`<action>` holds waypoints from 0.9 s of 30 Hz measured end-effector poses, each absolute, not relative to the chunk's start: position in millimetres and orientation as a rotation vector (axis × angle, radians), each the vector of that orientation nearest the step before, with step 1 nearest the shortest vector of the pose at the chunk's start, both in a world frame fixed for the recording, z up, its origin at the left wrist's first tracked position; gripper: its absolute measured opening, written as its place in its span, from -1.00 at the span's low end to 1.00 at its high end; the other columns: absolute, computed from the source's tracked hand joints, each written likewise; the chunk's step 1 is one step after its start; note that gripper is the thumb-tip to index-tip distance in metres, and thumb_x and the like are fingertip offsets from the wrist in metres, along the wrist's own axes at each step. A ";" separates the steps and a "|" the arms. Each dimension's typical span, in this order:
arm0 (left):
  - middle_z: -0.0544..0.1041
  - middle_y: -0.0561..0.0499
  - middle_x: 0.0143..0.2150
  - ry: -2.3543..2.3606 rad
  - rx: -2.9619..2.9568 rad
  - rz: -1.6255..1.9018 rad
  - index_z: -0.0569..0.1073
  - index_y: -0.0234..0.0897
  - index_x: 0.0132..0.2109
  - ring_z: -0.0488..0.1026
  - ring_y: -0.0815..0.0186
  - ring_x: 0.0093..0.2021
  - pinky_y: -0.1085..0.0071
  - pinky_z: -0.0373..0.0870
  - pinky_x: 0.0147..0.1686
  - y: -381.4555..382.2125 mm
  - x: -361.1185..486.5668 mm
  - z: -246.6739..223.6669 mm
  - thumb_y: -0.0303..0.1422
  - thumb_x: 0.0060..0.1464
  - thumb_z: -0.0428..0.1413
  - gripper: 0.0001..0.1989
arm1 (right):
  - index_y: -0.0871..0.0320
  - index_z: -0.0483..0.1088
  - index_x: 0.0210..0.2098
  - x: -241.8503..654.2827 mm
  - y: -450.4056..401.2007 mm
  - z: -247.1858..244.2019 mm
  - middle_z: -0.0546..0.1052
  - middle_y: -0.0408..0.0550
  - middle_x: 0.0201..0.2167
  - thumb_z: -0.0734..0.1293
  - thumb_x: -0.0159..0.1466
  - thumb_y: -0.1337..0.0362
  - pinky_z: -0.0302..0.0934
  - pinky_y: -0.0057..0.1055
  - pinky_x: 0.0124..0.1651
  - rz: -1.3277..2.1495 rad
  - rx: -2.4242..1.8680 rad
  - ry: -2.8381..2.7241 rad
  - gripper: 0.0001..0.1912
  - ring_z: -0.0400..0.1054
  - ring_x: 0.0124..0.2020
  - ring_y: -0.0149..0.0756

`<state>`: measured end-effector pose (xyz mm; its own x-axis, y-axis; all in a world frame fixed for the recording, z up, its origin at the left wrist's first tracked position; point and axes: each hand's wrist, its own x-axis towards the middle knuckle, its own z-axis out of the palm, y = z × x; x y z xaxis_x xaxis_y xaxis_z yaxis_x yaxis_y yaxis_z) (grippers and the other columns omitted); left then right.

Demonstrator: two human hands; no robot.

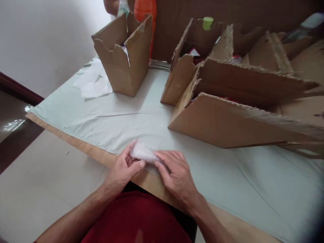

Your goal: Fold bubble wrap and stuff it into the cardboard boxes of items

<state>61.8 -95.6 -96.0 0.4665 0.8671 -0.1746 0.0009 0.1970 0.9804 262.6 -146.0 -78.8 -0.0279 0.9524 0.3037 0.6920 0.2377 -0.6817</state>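
A small whitish bundle [143, 152], seemingly of translucent plastic wrap, is held just over the table's front edge. My left hand [126, 165] grips its left end, with the thumb along the near side and the fingers behind. At the right end, the fingers and thumb of my right hand [174, 168] close on it. What the wrap contains, if anything, cannot be made out. Beyond my hands lies the pale green cloth [126, 125] that covers the table.
White plastic sheets [95, 84] lie at the back left beside a cut-open cardboard box [124, 71]. An orange bottle [145, 10] stands behind it. To the right, a long cardboard box [227, 118] and another cardboard bin [181, 72] hold partly hidden items. A yellow-green cap [207, 23] shows behind.
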 end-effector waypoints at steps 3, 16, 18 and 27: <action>0.52 -0.28 0.25 0.848 1.201 0.637 0.13 -0.20 0.44 0.52 0.03 0.23 0.06 0.48 0.23 -95.9 68.4 -96.0 -0.13 0.22 0.25 -0.23 | 0.09 0.50 0.00 260.6 -161.9 -68.6 0.67 -0.06 -0.10 0.28 0.43 0.38 0.25 -0.16 0.00 0.538 -1.472 -1.788 -0.79 0.50 -0.13 -0.21; 0.68 -0.16 0.00 0.927 1.012 0.637 0.55 -0.25 0.06 0.63 0.02 0.01 0.29 0.55 0.01 -116.8 116.6 -68.1 0.02 -0.09 0.41 -0.36 | 0.06 0.46 0.18 301.4 -207.0 -67.5 0.55 0.05 0.10 0.47 0.18 -0.02 0.33 -0.16 0.16 1.150 -1.479 -1.163 -0.38 0.44 0.09 -0.05; 0.69 -0.13 -0.07 0.854 1.087 0.558 0.57 -0.23 0.05 0.65 0.06 -0.08 0.29 0.56 -0.05 -116.8 122.0 -67.8 0.05 -0.04 0.38 -0.39 | 0.07 0.55 0.02 309.1 -208.4 -60.2 0.62 -0.03 -0.07 0.47 0.15 0.04 0.37 -0.24 0.04 1.288 -1.444 -1.087 -0.52 0.49 -0.06 -0.10; 0.53 -0.13 0.26 0.574 1.560 0.507 0.42 -0.01 0.31 0.49 -0.01 0.21 0.04 0.43 0.22 -56.3 134.5 -79.7 0.14 0.16 0.17 -0.34 | 0.00 0.60 -0.14 418.6 -226.8 55.1 0.63 -0.08 -0.33 0.43 0.27 -0.04 0.36 -0.41 -0.40 0.490 -1.818 -1.272 -0.69 0.48 -0.41 -0.25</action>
<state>134.5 -56.3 -79.7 0.7737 0.6333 -0.0203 0.0579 -0.0387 0.9976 418.6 -226.8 55.1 0.4080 0.9016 0.1439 0.5724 -0.1298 -0.8097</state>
